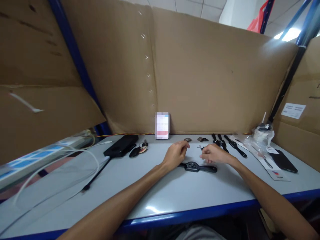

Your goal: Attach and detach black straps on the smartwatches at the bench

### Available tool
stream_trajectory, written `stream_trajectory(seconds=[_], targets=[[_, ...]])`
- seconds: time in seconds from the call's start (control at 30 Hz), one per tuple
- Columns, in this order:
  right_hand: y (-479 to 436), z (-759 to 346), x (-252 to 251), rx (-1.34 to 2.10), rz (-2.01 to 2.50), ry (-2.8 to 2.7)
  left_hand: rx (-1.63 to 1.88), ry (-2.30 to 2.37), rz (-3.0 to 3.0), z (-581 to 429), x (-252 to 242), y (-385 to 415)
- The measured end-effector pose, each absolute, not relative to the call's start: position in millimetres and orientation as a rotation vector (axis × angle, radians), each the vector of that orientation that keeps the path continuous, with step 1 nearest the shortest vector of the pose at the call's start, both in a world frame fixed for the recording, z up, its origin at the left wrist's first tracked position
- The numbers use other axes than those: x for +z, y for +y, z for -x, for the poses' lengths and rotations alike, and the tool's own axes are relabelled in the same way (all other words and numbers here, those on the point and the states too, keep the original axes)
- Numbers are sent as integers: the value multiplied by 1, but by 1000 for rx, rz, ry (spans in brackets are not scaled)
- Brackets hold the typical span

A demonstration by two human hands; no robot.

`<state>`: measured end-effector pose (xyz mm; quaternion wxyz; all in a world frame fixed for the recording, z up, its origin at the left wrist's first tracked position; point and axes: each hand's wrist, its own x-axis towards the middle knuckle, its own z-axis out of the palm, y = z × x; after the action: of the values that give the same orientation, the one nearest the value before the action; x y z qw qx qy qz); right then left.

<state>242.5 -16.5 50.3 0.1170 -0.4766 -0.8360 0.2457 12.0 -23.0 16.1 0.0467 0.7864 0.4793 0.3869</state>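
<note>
My left hand (pixel 175 154) rests over the table with its fingers curled and the fingertips pinched near a small grey part (pixel 187 139). My right hand (pixel 213 154) is curled close beside it, fingers together around something too small to name. A black watch strap with a round case (pixel 197 167) lies flat on the table just in front of both hands. Another small dark part (pixel 202 139) lies behind the hands.
Several black straps (pixel 226 144) lie at the right rear, beside clear plastic bags (pixel 260 156), a tape roll (pixel 263 133) and a black phone (pixel 283 160). At left are a black box (pixel 121 145), keys (pixel 140 150) and white cables (pixel 75 156). Cardboard sheets (pixel 200 73) wall the back.
</note>
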Motion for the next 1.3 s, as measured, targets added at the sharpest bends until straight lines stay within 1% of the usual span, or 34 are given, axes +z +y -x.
stream_trajectory(seconds=[0.13,0.27,0.37,0.47,0.77,0.93,1.03,1.17,1.23,1.3], targets=[[4,-243,57,49,1565,-2388,1155,1469,-2401,-13,16,-23],[44,-231,56,-109,1770,-2477,1111,1486,-2392,-13,13,-21],[69,-212,49,-112,1921,-2471,1101,1503,-2386,-12,12,-19],[84,-189,43,-94,1952,-2449,1115,1516,-2372,-10,13,-17],[69,-148,39,-106,1684,-2563,1161,1569,-2343,-8,18,-18],[40,-166,41,-157,1562,-2616,1135,1605,-2347,-7,15,-16],[28,-191,50,-78,1526,-2635,1069,1626,-2355,-7,14,-15],[26,-235,62,-21,1590,-2446,945,1576,-2425,-6,9,-13],[26,-253,64,83,1598,-2447,946,1515,-2441,-6,7,-11],[24,-262,64,109,1605,-2471,979,1438,-2443,-5,8,-11]])
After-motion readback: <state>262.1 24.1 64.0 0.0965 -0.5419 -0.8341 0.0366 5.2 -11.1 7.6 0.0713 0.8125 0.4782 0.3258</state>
